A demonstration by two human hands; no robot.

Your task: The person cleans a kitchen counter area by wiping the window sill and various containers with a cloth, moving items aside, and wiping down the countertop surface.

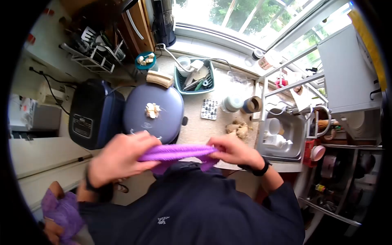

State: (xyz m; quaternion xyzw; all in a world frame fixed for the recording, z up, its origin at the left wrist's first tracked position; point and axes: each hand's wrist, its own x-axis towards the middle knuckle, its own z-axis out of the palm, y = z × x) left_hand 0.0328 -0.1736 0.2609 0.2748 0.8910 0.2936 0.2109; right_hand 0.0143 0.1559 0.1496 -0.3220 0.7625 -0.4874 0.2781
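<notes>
A purple cloth (177, 152), folded into a band, is stretched between my two hands in front of my chest. My left hand (124, 155), blurred by motion, closes around its left end. At the other end, my right hand (236, 151) pinches the cloth between thumb and fingers. Just beyond my left hand is a round blue-grey lidded appliance (167, 102) with a garlic bulb (152, 110) on its lid. Ginger root (239, 128) lies on the counter beyond my right hand.
A dark blue appliance (96, 114) stands at left, a green basket of utensils (195, 90) at the back. Jars (232, 103) stand near the steel sink (292, 151), which holds white containers. At lower left is another person in purple clothing (65, 208).
</notes>
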